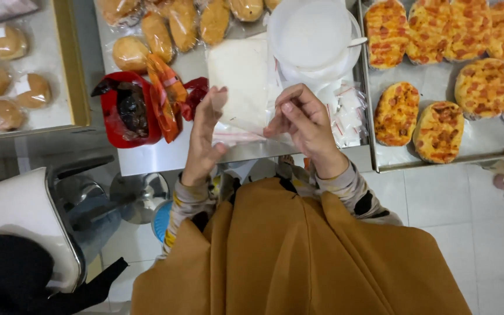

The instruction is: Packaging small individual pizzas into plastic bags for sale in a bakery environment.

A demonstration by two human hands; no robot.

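Pinching clear bag [246,111], both hands raised

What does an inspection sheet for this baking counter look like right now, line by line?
Surface: steel counter, mostly covered; pale floor tiles below.
Job's things: clear plastic bag held up over the counter by both hands; small sachets heaped just right of it.
Clutter: red bag of dark pieces, orange wrapper, white lidded tub.
Grippers: left hand and right hand each pinch the bag's lower edge with the fingers.
Cables: nothing seen.
Surroundings: wrapped buns at the counter's far side, topped flat breads on a tray to the right, bagged round rolls on a tray to the left, a steel stool below.
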